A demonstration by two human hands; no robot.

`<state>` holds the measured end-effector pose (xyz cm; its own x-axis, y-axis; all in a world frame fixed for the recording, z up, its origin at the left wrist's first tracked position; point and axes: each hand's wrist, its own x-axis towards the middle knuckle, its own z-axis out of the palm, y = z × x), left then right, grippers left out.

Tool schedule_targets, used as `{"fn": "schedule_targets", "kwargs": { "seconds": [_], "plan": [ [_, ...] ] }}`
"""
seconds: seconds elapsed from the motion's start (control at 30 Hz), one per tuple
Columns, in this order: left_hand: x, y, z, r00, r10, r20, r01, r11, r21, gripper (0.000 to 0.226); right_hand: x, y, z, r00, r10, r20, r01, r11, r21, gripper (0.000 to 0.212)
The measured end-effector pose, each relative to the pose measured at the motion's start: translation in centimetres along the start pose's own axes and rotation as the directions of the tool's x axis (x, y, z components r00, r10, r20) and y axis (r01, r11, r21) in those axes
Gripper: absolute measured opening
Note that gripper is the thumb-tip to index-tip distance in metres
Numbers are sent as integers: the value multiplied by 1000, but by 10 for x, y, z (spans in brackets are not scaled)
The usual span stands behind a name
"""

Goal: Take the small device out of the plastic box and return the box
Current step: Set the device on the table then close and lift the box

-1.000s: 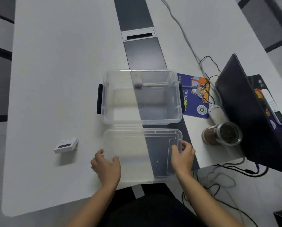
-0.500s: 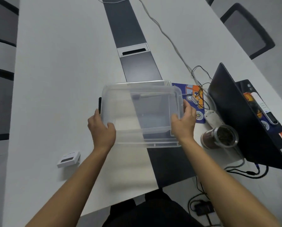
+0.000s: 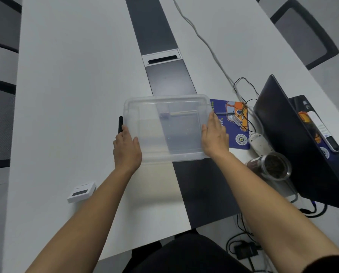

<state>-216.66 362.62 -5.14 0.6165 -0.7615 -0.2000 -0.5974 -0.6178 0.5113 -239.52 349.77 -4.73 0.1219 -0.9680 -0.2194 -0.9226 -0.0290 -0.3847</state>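
A clear plastic box (image 3: 165, 154) with a black side latch (image 3: 120, 124) stands on the table ahead of me. Its clear lid (image 3: 166, 103) lies on top of it. My left hand (image 3: 127, 149) rests on the lid's near left corner, and my right hand (image 3: 214, 135) presses on its right edge. Through the lid I see a small purple item (image 3: 164, 115) and a pale stick inside. The small white device (image 3: 82, 191) with a dark screen lies on the table to the left of my left forearm, outside the box.
A blue printed pad (image 3: 231, 123) with cables lies right of the box. A white power strip (image 3: 260, 142), a glass jar (image 3: 271, 166) on its side and an open dark laptop (image 3: 294, 138) stand further right. A dark strip with a cable port (image 3: 162, 58) runs down the table's middle.
Both hands lifted the lid from the table in front of the box and set it down on top of the box. The white device has not moved.
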Motion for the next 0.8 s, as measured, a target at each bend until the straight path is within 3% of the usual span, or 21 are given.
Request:
{"fn": "schedule_targets", "kwargs": {
  "seconds": [0.3, 0.57, 0.7, 0.8],
  "plan": [
    [-19, -8, -9, 1000, 23, 18, -24, 995, 95, 61, -30, 11, 2, 1000, 22, -15, -21, 1000, 13, 62],
    [-96, -56, -10, 999, 28, -45, -33, 994, -106, 51, -118, 50, 12, 998, 6, -63, 1, 994, 112, 61],
    [-103, -57, -6, 990, -39, -135, 26, 995, -97, 50, -128, 49, 16, 971, 180, -158, -156, 976, 151, 66],
    [-98, -53, -8, 962, -270, 31, 267, 922, -279, 76, -125, 48, 13, 933, 359, 30, -350, 883, 312, 86]
  ]
}}
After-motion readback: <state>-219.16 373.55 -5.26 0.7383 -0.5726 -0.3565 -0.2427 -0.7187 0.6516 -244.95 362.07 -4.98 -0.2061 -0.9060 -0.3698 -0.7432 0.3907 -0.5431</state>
